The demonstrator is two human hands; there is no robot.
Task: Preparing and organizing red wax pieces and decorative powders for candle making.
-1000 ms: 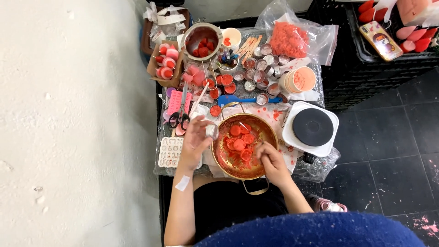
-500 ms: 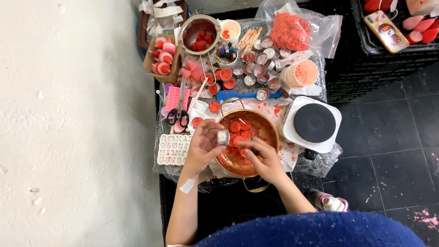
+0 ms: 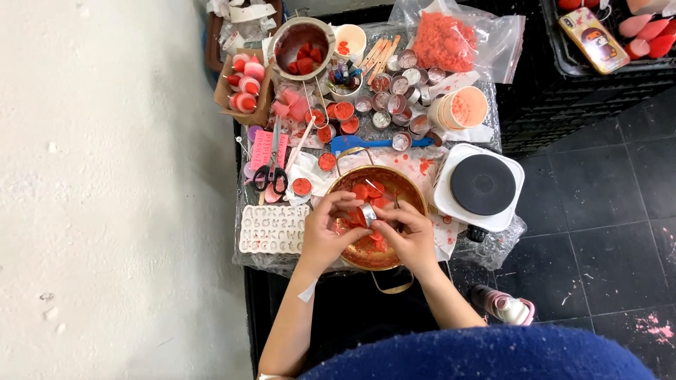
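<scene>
Both hands meet over a copper pot (image 3: 408, 193) that holds several red wax discs. My left hand (image 3: 329, 229) and my right hand (image 3: 408, 236) together grip a small round metal tealight cup (image 3: 367, 213) with red wax in it, held just above the pot's middle. The fingertips of both hands touch the cup. A strip of white tape sits on my left forearm.
A white single hotplate (image 3: 481, 184) stands right of the pot. A pale letter mould (image 3: 273, 229), scissors (image 3: 271, 172), a blue spatula (image 3: 373, 143), several metal cups (image 3: 405, 88), a pan of red wax (image 3: 301, 43) and a bag of red granules (image 3: 451, 39) crowd the small table. A bottle (image 3: 503, 306) lies on the floor.
My left hand brought the small metal cup from the pot's left rim to its middle. My right hand rose from the wax to grip the cup too.
</scene>
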